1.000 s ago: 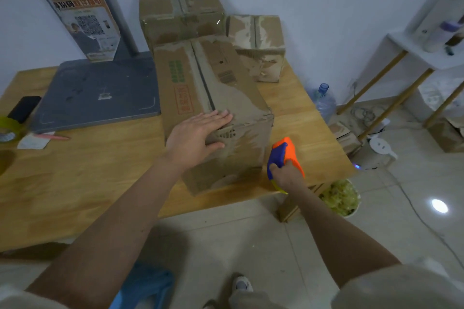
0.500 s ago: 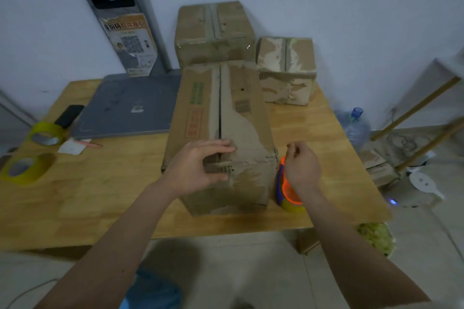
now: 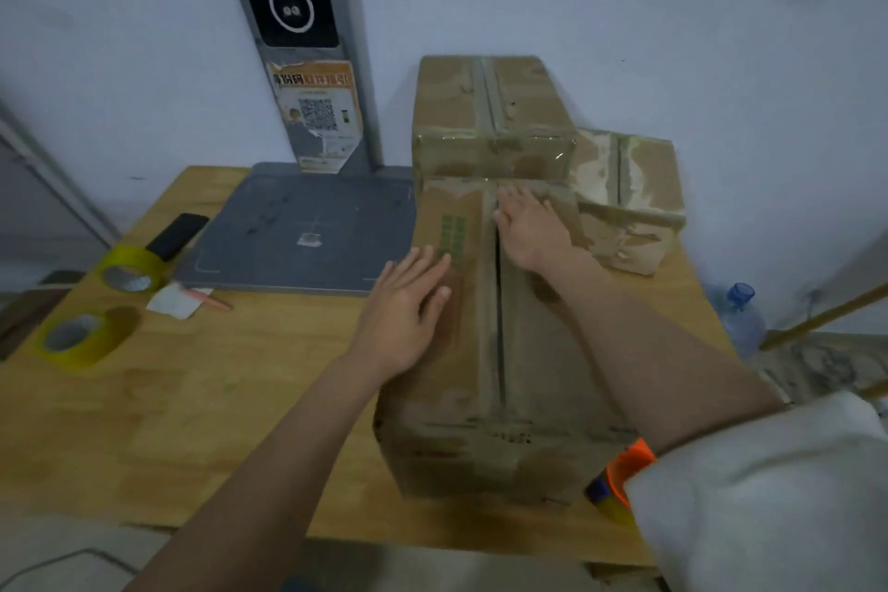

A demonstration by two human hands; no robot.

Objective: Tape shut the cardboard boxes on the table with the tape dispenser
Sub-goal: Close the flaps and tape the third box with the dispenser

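Note:
A long cardboard box (image 3: 485,351) lies lengthwise on the wooden table (image 3: 192,423), its top seam running away from me with a dark gap along it. My left hand (image 3: 408,303) rests flat on the left flap near the green print. My right hand (image 3: 528,226) presses flat on the right flap at the far end, fingers beside the seam. The orange and blue tape dispenser (image 3: 620,476) stands on the table at the box's near right corner, partly hidden by my sleeve. Neither hand holds it.
Two more boxes stand behind: a taller taped one (image 3: 490,120) against the wall and a smaller one (image 3: 629,197) to the right. A grey flat device (image 3: 307,231), a black phone (image 3: 178,233) and two yellow tape rolls (image 3: 81,337) lie left. A water bottle (image 3: 740,308) stands beyond the right edge.
My right hand let go of the tape dispenser, leaving it beside the box, and reached to the box's far end. My left hand slid forward along the left flap.

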